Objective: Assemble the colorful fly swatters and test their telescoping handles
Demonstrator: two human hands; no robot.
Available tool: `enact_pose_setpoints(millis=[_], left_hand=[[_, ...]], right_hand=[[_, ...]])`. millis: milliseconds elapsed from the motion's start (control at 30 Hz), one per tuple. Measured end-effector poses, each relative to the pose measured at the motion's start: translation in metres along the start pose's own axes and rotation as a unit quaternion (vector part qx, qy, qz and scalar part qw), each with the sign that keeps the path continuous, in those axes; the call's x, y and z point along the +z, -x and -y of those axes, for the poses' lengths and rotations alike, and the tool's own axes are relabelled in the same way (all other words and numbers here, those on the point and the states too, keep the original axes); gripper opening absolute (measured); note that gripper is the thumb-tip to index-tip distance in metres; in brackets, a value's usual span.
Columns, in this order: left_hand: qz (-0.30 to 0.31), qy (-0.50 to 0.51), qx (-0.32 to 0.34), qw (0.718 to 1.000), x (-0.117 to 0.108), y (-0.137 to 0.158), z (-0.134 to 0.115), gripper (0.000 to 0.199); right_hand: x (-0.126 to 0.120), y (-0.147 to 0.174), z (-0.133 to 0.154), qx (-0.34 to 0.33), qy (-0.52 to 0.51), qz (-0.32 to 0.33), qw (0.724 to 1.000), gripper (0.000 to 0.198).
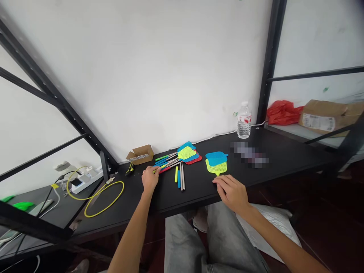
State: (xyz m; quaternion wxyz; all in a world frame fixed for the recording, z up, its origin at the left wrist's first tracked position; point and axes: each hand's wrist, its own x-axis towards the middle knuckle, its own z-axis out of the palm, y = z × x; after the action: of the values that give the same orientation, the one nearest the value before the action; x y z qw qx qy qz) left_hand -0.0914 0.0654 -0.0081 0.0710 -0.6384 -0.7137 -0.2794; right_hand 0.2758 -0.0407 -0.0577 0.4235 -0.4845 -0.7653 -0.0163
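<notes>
My left hand [149, 179] is closed around the yellow handle end of a fly swatter [187, 153], which lies on a pile of several assembled swatters with blue, yellow and red heads. My right hand [232, 191] is at the neck of a loose yellow fly swatter head [217, 168], its fingers stretched toward the neck and its thumb apart. A blue swatter head [216, 158] partly covers the yellow one. Between my hands lie a yellow handle grip [176, 174], a blue handle grip [179, 179] and metal rods [182, 178].
An open cardboard box [141, 154] stands by the wall. A water bottle [244, 120] is at the back right, near a blurred-out item [250, 154]. On the left are a yellow cable [104, 204] and a power strip [88, 179]. Black shelf posts [270, 57] flank the table.
</notes>
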Motion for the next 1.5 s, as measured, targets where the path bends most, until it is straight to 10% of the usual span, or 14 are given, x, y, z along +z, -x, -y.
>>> enact_pose_setpoints(millis=[467,967,1500], left_hand=[[-0.062,-0.038,0.049,0.996,-0.020,0.032,-0.036,0.030],[0.115,0.022,-0.043,0.992,-0.013,0.059,-0.083,0.031],[0.140,0.034,-0.073,0.987,-0.018,0.059,-0.075,0.023]], right_hand=[[-0.010,-0.008,0.010,0.052,-0.004,0.010,0.999,0.026],[-0.035,-0.100,-0.070,0.160,0.099,0.139,0.972,0.060],[-0.036,-0.110,-0.030,0.269,0.196,0.300,0.894,0.061]])
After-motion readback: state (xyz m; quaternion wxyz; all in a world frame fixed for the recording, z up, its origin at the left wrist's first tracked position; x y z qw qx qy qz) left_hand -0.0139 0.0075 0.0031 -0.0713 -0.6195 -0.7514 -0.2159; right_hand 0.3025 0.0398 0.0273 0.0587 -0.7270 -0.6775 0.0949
